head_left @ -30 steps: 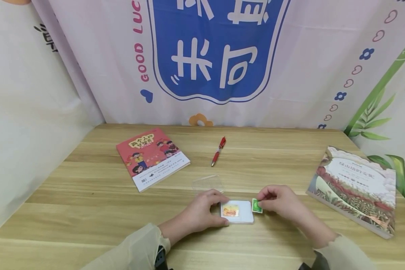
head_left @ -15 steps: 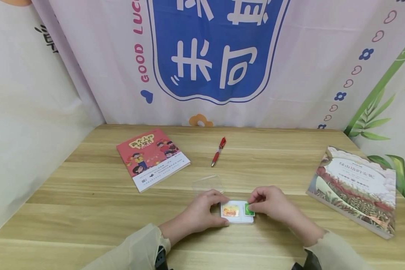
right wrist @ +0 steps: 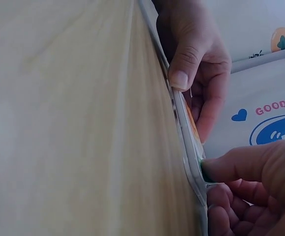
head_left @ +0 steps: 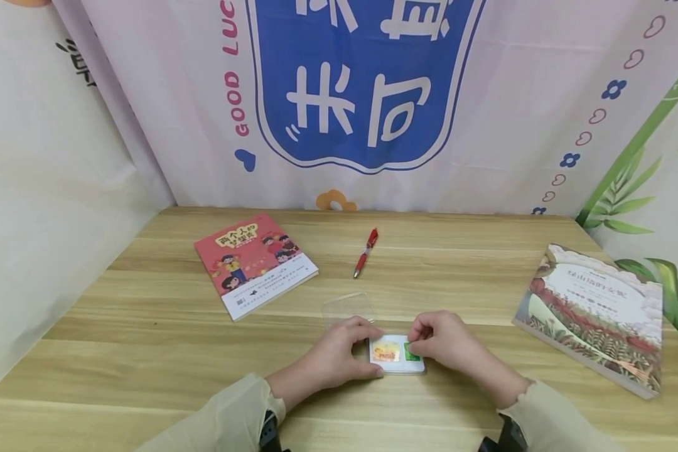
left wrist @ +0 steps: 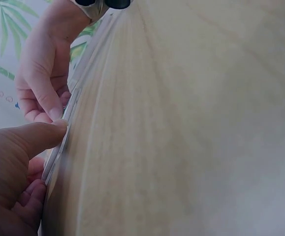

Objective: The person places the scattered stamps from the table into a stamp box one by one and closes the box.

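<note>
My left hand [head_left: 336, 355] grips the left end of a small flat white case [head_left: 402, 367], thumb at the near edge and fingers at the far edge. On the case's left half lies an orange-and-yellow stamp [head_left: 385, 353]. A green stamp [head_left: 410, 353] with a white border sits over the right half, pinched by my right hand [head_left: 442, 339], whose fingers hide part of it. In the right wrist view, the right thumb presses on the green stamp [right wrist: 205, 171] at the case's end. The left wrist view shows the case [left wrist: 63, 142] edge-on, between both hands.
A clear plastic lid [head_left: 347, 309] lies just behind the left hand. Farther back is a red pen [head_left: 366, 253]. A red book [head_left: 254, 257] lies at the left, and a larger illustrated book [head_left: 593, 314] at the right of the wooden table [head_left: 147, 376].
My right hand has moved left with the green stamp, from beside the case to over its right half, beside the orange stamp. The left hand has kept its grip in place.
</note>
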A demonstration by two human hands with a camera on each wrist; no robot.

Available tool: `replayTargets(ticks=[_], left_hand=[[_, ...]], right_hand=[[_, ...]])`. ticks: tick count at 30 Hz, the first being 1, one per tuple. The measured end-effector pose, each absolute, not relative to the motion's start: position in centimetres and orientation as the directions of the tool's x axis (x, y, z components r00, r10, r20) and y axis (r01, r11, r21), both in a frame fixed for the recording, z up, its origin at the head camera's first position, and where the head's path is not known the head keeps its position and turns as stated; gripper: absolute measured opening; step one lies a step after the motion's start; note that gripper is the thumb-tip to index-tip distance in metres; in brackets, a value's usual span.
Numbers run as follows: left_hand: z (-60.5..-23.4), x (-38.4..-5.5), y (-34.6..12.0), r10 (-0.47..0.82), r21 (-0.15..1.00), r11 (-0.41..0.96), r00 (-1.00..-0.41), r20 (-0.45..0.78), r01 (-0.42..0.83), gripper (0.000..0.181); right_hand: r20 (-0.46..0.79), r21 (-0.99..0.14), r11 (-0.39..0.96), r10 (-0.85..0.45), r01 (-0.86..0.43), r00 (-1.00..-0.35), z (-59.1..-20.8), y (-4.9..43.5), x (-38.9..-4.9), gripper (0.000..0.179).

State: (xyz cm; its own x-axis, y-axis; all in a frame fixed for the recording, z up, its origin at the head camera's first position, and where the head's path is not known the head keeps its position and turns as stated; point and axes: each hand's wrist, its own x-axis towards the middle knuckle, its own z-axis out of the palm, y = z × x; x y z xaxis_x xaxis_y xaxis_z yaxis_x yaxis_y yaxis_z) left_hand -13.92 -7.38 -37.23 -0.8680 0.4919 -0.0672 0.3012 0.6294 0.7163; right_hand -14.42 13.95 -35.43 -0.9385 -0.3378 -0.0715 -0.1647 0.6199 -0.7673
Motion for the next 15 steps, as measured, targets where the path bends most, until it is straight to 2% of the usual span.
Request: replayTargets(ticks=[15], left_hand=[[-36.92, -13.76, -7.16, 0.501, 0.674, 0.661, -0.863, -0.070, 0.330, 0.053]], right_hand=[[-0.098, -0.721, 0.681, -0.285, -0.130, -0.954, -34.99, 13.52, -14.26, 0.011]])
